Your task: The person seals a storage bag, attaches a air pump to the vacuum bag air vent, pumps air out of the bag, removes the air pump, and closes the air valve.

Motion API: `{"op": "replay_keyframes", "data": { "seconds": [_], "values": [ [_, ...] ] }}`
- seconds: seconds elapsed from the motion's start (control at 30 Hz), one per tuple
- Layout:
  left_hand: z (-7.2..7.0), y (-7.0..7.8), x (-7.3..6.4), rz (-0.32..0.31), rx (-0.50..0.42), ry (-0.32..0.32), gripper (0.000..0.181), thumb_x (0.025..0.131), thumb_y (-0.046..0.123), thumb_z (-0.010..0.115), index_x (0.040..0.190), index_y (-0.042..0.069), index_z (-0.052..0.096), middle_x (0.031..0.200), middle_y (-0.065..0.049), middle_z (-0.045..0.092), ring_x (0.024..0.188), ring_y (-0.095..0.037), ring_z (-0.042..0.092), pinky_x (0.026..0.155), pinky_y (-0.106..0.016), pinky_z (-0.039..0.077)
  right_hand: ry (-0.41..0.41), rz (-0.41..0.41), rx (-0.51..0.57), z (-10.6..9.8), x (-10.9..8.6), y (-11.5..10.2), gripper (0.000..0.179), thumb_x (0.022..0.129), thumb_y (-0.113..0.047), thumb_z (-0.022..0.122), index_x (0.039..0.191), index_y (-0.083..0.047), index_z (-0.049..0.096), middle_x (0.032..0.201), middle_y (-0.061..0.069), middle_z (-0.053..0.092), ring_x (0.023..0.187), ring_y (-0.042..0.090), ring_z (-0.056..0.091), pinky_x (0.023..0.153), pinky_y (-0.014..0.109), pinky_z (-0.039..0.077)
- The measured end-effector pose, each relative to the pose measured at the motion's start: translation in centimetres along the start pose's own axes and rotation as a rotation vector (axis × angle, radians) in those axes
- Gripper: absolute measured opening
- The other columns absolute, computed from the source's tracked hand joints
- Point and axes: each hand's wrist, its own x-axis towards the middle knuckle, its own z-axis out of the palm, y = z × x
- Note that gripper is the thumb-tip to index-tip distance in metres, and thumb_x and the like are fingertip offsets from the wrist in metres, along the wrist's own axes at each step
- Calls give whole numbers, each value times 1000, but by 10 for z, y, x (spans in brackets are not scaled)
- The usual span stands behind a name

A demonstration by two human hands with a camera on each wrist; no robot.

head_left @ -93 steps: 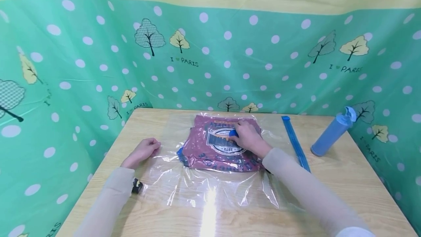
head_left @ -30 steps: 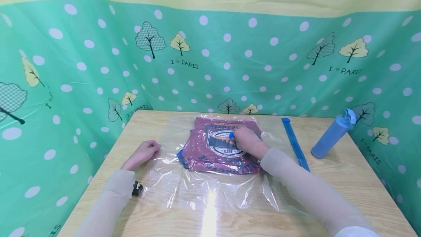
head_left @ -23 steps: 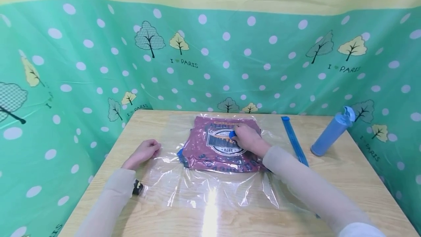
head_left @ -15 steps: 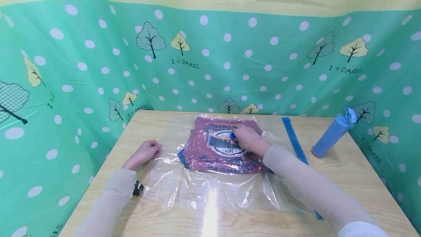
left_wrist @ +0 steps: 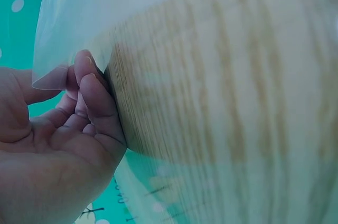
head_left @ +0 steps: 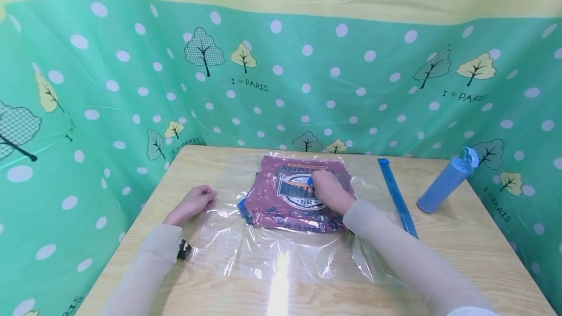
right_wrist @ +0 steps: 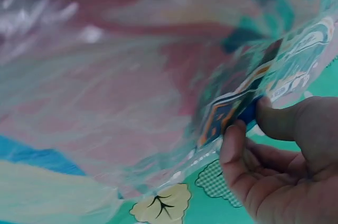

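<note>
A clear plastic storage bag (head_left: pixel 256 260) lies flat on the table, with a folded maroon printed T-shirt (head_left: pixel 261 196) inside. Some blue material (head_left: pixel 244 209) shows at the shirt's left edge. My right hand (head_left: pixel 330 191) is over the shirt's print, its thumb and fingers pinching a small blue valve cap (right_wrist: pixel 249 112) on the bag. At the bag's left edge, my left hand (head_left: pixel 193 204) rests on the table with fingers curled. In the left wrist view the bag's film (left_wrist: pixel 58 57) passes between its thumb and index finger.
A blue zip strip (head_left: pixel 397 196) runs along the bag's right side, partly under the right sleeve. Farther right, a blue hand pump (head_left: pixel 445 184) stands on the wooden table (head_left: pixel 465 247). A small black object (head_left: pixel 183 249) sits beside the left sleeve. A green patterned curtain (head_left: pixel 303 87) surrounds the table.
My right hand has kept its pinch on the valve cap while its wrist and forearm shifted back and forth, now slightly lower and leftward. The left hand and the bag have stayed in place.
</note>
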Motion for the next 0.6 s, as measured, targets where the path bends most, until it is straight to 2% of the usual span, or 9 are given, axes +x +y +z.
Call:
{"op": "replay_keyframes", "data": {
  "seconds": [0.1, 0.2, 0.37, 0.47, 0.53, 0.6],
  "values": [
    [-1, 0, 1, -4, 3, -8, 22, 109, 12, 52, 93, -1, 59, 79, -6, 60, 71, -17, 53, 63, -26, 46, 11, 7, -5, 1, 0, -2, 13, 95, 5, 70, 84, -2, 68, 78, 12, 67, 67, 24, 64, 64, 44, 59],
    [-3, -1, 1, -13, 4, -8, 22, 110, 12, 52, 93, 0, 59, 80, -6, 60, 72, -18, 53, 63, -27, 46, 11, 13, 0, 2, -3, -1, 10, 99, -6, 72, 95, 3, 70, 87, 16, 67, 77, 27, 67, 72, 46, 60],
    [-3, -4, -1, -22, 8, 6, 23, 110, 13, 50, 94, -1, 59, 80, -5, 60, 73, -17, 53, 64, -27, 46, 56, 33, 69, 2, -17, 6, 38, 101, -17, 72, 126, 10, 63, 111, 24, 65, 103, 38, 67, 91, 52, 57],
    [-4, -3, -4, -51, -6, 21, 32, 114, 20, 45, 103, -6, 60, 84, -10, 61, 75, -20, 56, 66, -28, 49, 121, 35, 119, -3, -27, 13, 40, 101, -14, 71, 131, 10, 62, 118, 25, 65, 108, 40, 66, 93, 53, 57],
    [-7, 3, -5, -48, 83, 34, 44, 116, 27, 39, 116, -12, 59, 90, -16, 64, 79, -25, 60, 70, -34, 53, 164, 17, 158, -8, -32, 21, 40, 101, -11, 70, 133, 10, 61, 120, 26, 66, 99, 38, 69, 86, 51, 60],
    [-10, 15, -6, -11, 214, 73, 53, 116, 32, 34, 131, -16, 53, 107, -28, 66, 93, -38, 66, 82, -46, 58, 189, 7, 170, -17, -35, 31, 39, 102, -11, 66, 135, 9, 60, 120, 25, 67, 92, 36, 69, 79, 49, 61]
  ]
}}
